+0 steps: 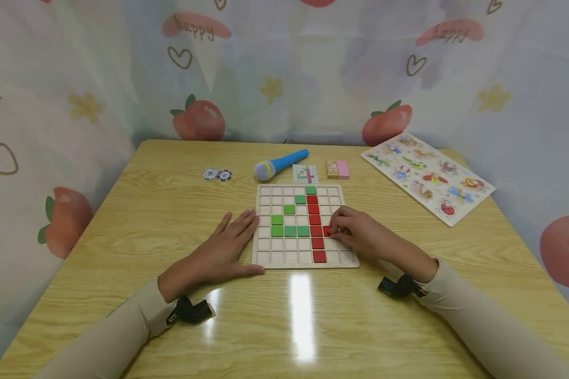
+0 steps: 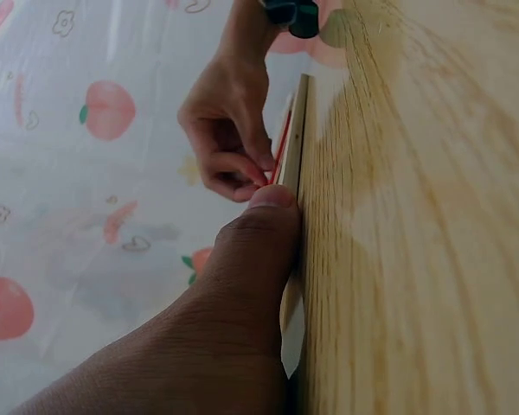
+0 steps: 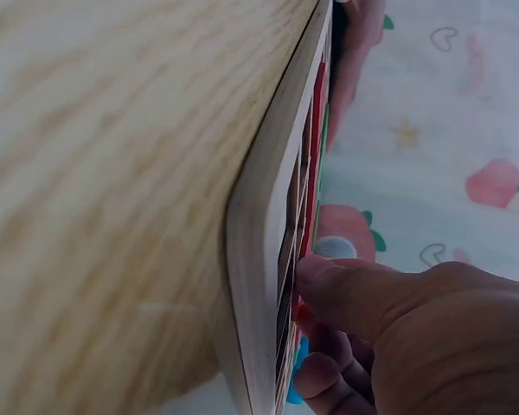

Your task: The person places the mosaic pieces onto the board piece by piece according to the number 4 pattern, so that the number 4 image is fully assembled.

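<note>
A wooden grid board (image 1: 290, 257) lies on the table with green tiles (image 1: 290, 209) in a slanted line and a row, beside a column of red tiles (image 1: 316, 220). My right hand (image 1: 360, 230) pinches a red square tile (image 1: 326, 230) at the cell just right of that column. In the right wrist view, the thumb and a finger of the right hand (image 3: 372, 320) meet at the tile, low against the board. My left hand (image 1: 223, 250) lies with straight fingers along the board's left edge, its thumb at the near left corner.
Behind the board are a blue toy microphone (image 1: 284, 162), a small pattern card (image 1: 305, 174) and a pink block or stack of cards (image 1: 339, 169). Two poker chips (image 1: 217, 175) lie farther left. An insect picture puzzle board (image 1: 427, 176) lies at the back right.
</note>
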A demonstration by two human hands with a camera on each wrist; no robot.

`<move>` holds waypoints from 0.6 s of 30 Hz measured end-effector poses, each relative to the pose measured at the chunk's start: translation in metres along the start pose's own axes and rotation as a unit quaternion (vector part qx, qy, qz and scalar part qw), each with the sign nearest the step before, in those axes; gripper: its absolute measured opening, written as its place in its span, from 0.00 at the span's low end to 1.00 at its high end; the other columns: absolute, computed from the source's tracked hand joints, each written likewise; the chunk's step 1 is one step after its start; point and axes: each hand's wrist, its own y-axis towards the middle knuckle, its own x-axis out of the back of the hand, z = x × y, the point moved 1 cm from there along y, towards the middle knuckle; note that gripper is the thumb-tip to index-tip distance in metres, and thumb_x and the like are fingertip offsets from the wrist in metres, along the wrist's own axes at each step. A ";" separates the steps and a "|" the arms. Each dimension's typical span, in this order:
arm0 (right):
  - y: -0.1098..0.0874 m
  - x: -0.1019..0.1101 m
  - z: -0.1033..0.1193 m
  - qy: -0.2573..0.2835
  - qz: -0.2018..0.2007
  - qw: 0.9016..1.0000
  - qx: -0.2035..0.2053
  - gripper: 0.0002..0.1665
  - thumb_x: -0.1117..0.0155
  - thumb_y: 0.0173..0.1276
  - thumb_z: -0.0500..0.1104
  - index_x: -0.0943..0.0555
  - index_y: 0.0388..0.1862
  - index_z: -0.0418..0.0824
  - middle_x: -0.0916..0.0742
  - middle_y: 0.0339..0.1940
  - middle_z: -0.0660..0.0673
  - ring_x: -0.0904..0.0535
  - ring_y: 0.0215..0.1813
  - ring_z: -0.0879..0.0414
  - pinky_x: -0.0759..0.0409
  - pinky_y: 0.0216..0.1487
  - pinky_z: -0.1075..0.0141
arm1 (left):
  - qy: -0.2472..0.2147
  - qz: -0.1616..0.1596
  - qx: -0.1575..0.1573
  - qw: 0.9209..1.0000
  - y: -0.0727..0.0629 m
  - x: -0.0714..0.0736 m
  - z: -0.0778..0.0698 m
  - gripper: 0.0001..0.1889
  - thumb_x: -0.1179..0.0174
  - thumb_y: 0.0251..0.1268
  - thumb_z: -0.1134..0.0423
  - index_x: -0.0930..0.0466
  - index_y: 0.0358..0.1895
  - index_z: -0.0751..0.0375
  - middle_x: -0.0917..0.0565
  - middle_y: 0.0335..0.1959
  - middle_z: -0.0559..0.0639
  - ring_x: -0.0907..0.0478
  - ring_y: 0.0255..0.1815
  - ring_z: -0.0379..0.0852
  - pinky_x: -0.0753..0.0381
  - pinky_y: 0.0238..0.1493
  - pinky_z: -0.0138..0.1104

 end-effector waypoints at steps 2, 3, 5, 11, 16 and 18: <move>0.000 0.001 0.000 -0.001 -0.001 1.000 0.008 0.08 0.26 0.70 0.33 0.14 0.37 0.45 0.15 0.49 0.47 0.17 0.47 0.58 0.13 0.45 0.65 | -0.002 -0.001 -0.002 1.000 0.000 0.000 -0.001 0.64 0.41 0.65 0.21 0.58 0.88 0.62 0.55 0.91 0.55 0.60 0.93 0.52 0.66 0.91 0.58; -0.001 0.001 0.000 -0.001 0.000 1.000 0.011 0.08 0.26 0.70 0.33 0.13 0.37 0.45 0.15 0.49 0.47 0.16 0.48 0.58 0.12 0.46 0.65 | -0.003 -0.001 -0.002 1.000 0.000 0.000 -0.002 0.64 0.41 0.65 0.21 0.58 0.88 0.62 0.54 0.91 0.55 0.60 0.93 0.52 0.66 0.91 0.58; -0.001 0.002 0.001 -0.001 0.004 1.000 0.011 0.06 0.27 0.71 0.33 0.13 0.39 0.45 0.15 0.49 0.47 0.17 0.47 0.58 0.13 0.46 0.65 | -0.003 0.001 -0.003 1.000 0.001 0.000 -0.002 0.64 0.41 0.65 0.21 0.58 0.88 0.62 0.55 0.91 0.55 0.60 0.93 0.52 0.66 0.91 0.58; -0.004 0.006 -0.001 -0.007 -0.024 0.999 -0.037 0.07 0.35 0.80 0.41 0.12 0.51 0.46 0.14 0.50 0.51 0.22 0.42 0.60 0.18 0.43 0.65 | -0.009 -0.007 -0.004 1.000 0.001 -0.002 0.004 0.63 0.44 0.66 0.20 0.58 0.89 0.61 0.54 0.91 0.55 0.60 0.93 0.53 0.65 0.91 0.58; -0.014 0.013 -0.002 -0.021 -0.081 0.996 -0.025 0.11 0.38 0.82 0.40 0.13 0.57 0.42 0.13 0.52 0.48 0.18 0.44 0.57 0.13 0.45 0.57 | -0.061 -0.009 0.004 0.998 -0.005 0.005 0.009 0.54 0.43 0.74 0.29 0.55 0.89 0.56 0.50 0.91 0.54 0.55 0.92 0.55 0.64 0.90 0.60; -0.020 0.017 -0.002 -0.030 -0.102 0.994 -0.004 0.12 0.36 0.81 0.39 0.14 0.58 0.41 0.13 0.55 0.47 0.16 0.49 0.54 0.11 0.49 0.53 | -0.064 -0.012 0.003 0.998 -0.007 0.013 0.008 0.50 0.42 0.75 0.32 0.51 0.89 0.53 0.46 0.90 0.53 0.50 0.91 0.56 0.63 0.90 0.61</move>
